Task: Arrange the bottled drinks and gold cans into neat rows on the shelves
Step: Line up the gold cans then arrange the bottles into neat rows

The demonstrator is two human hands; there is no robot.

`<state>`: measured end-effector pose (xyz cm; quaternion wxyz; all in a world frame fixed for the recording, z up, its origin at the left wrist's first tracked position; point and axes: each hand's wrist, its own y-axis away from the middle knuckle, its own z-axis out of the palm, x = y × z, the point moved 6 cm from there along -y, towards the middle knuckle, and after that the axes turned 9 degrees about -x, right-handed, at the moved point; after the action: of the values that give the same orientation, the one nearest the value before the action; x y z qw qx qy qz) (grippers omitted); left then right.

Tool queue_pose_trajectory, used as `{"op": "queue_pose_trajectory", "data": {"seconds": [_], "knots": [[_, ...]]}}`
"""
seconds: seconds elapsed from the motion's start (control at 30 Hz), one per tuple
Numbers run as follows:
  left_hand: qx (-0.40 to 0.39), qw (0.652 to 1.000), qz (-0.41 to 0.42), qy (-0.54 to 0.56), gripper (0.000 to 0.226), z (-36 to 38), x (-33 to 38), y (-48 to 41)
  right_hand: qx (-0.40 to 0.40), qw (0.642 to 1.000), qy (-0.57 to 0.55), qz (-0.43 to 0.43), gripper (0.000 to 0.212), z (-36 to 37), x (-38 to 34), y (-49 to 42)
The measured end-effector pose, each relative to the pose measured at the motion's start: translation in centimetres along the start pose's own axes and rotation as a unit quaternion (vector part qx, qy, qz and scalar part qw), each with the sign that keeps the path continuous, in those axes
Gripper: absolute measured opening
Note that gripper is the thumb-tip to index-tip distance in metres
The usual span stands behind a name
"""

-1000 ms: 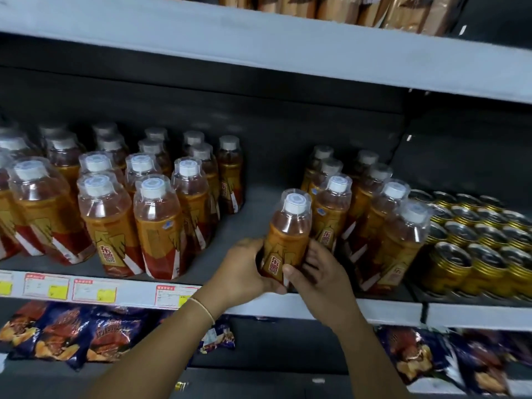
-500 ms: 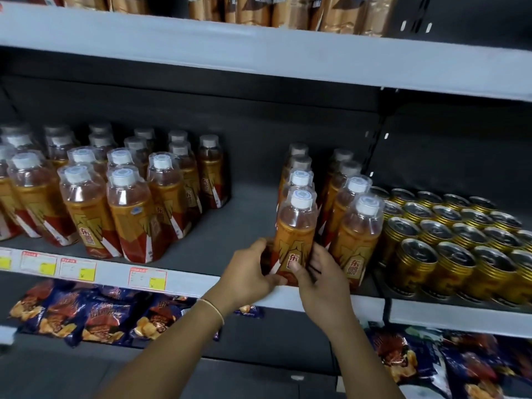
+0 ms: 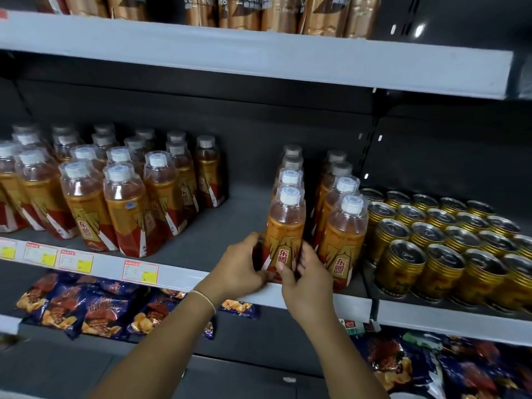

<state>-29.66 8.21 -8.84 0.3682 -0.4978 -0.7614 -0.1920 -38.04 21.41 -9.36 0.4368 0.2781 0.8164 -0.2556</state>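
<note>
Both hands clasp one drink near its base. The left hand (image 3: 241,266) curls its fingers round the lower left side, and the right hand (image 3: 308,283) wraps the right side with its thumb laid across the label. Together they grip the clear plastic bottle of amber drink with a white cap and orange-and-red label (image 3: 285,226). That bottle stands upright at the very front of the grey metal shelf (image 3: 178,276), its foot at the lip, heading a single file of matching bottles (image 3: 291,175) that runs towards the back. Just beside it on the right stands a second file of the same bottles (image 3: 342,243), and beyond that a block of gold ribbed cans with silver tops (image 3: 443,240). To the left, a wide gap of shelf separates it from the larger block of bottles (image 3: 115,203). The step in hand looks like squaring this front bottle: label outward, in line with its file, level with its neighbour. The next move probably calls for a small twist or nudge, then letting go without tipping it over the lip.
</note>
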Motion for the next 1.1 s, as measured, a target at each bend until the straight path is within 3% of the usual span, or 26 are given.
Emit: {"op": "queue_pose_trajectory", "data": {"seconds": [0.07,0.17,0.23,0.37,0.53,0.8,1.1], "knots": [[-0.040,0.996,0.017,0.072,0.064,-0.7,-0.4,-0.4,0.006,1.000,0.011,0.000,0.063,0.1,-0.2,0.3],[0.018,0.971,0.002,0.239,0.060,-2.7,-1.1,-2.2,0.014,0.999,0.044,0.005,0.067,0.5,-0.3,0.5],[0.047,0.943,-0.020,0.329,0.047,-2.9,-1.3,-4.8,0.025,0.996,0.080,0.008,0.070,0.6,-0.4,0.6],[-0.001,0.876,-0.069,0.478,0.067,-1.3,-1.4,-10.7,0.033,0.995,0.092,0.024,0.074,0.7,-0.4,0.7],[-0.061,0.850,-0.030,0.522,0.069,-0.7,0.2,-13.8,0.044,0.993,0.107,0.027,0.076,0.8,-0.2,0.5],[-0.082,0.812,-0.017,0.577,0.062,0.3,-0.3,-15.4,0.055,0.990,0.129,0.031,0.065,0.9,-0.2,0.2],[-0.096,0.798,-0.033,0.595,0.060,0.8,-0.2,-15.7,0.059,0.990,0.126,0.034,0.066,0.6,0.1,0.1]]}}
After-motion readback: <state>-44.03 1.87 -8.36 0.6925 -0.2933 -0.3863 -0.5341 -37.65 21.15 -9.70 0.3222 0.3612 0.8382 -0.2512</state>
